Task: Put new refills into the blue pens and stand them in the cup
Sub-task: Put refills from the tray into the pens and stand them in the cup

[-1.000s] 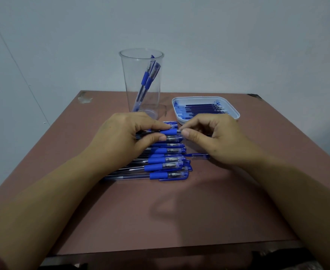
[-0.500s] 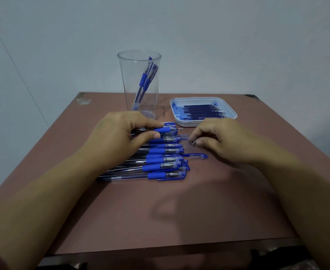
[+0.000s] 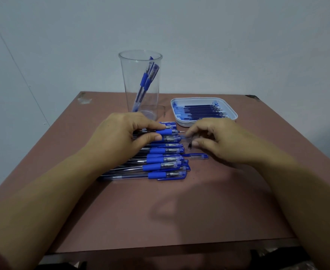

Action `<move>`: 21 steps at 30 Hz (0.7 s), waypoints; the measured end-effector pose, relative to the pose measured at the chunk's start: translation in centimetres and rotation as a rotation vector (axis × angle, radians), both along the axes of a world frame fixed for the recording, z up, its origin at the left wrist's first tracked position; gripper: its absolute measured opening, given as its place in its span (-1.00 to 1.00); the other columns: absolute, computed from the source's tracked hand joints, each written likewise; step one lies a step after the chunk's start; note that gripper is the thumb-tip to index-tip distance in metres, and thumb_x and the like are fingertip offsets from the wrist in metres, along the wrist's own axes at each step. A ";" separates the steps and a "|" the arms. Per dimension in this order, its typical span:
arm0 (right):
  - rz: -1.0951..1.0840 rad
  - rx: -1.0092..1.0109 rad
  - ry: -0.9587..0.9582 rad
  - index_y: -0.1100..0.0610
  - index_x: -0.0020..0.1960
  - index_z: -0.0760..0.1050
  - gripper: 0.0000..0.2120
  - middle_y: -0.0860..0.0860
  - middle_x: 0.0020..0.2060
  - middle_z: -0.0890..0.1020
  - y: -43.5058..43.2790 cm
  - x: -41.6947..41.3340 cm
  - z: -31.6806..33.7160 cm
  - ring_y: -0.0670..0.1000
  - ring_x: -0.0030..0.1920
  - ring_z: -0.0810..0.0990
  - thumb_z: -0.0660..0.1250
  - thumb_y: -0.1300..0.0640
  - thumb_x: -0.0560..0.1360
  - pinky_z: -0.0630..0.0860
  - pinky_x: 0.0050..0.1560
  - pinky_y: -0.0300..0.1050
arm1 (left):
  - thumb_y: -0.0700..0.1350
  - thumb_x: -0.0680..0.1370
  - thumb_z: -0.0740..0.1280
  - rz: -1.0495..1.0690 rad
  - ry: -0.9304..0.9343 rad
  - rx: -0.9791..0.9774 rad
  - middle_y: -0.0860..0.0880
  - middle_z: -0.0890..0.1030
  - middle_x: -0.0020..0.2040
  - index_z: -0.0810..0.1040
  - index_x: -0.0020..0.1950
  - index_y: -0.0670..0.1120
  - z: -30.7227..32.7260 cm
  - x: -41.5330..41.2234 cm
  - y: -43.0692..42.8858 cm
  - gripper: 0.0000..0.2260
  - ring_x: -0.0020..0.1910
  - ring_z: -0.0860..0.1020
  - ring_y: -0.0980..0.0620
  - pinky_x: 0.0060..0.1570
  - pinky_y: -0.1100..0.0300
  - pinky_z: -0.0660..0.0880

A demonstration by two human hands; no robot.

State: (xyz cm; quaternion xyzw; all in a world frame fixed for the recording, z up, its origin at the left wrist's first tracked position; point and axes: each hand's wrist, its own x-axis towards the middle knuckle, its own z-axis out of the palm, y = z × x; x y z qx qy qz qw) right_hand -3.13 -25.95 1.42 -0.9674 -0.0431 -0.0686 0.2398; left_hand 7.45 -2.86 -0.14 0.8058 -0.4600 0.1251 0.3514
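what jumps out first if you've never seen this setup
Two hands meet over a row of blue pens lying mid-table: the left hand grips one pen near the row's far end, the right hand pinches a small dark piece just beside its tip. Behind them stands a tall clear cup with two pens leaning inside, and right of it a white tray of dark refills.

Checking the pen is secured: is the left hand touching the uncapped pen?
Touching. The head view shows the left hand pinching the uncapped pen at its blue grip, with the forefinger above and the thumb below.
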 end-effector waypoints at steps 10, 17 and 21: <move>0.040 0.206 -0.311 0.00 0.10 0.64 -0.80 -0.11 -0.15 0.69 1.8 0.5 -1.2 -0.11 -0.15 0.66 0.44 0.13 0.49 0.60 -0.06 -0.08 | 0.12 0.46 0.36 -0.042 0.009 -0.001 0.15 0.66 -0.11 0.64 0.14 0.19 0.0 -0.3 -0.1 -0.74 -0.13 0.59 0.18 -0.09 0.11 0.56; -0.049 0.229 -0.339 -0.03 -0.07 0.63 -0.84 -0.12 -0.21 0.67 0.3 -0.3 -0.7 -0.14 -0.18 0.62 0.44 0.23 0.47 0.53 -0.11 -0.32 | 0.13 0.46 0.35 -0.005 -0.012 -0.019 0.16 0.66 -0.09 0.66 0.12 0.15 0.0 -0.1 0.0 -0.73 -0.12 0.59 0.18 -0.07 0.12 0.55; -0.020 0.290 -0.349 -0.03 0.02 0.62 -0.79 -0.15 -0.13 0.67 1.1 -0.5 -0.6 -0.18 -0.07 0.63 0.46 0.22 0.46 0.52 -0.02 -0.38 | 0.16 0.46 0.34 -0.017 -0.006 -0.021 0.15 0.66 -0.09 0.66 0.12 0.15 0.0 -0.2 0.0 -0.71 -0.12 0.60 0.15 -0.08 0.08 0.55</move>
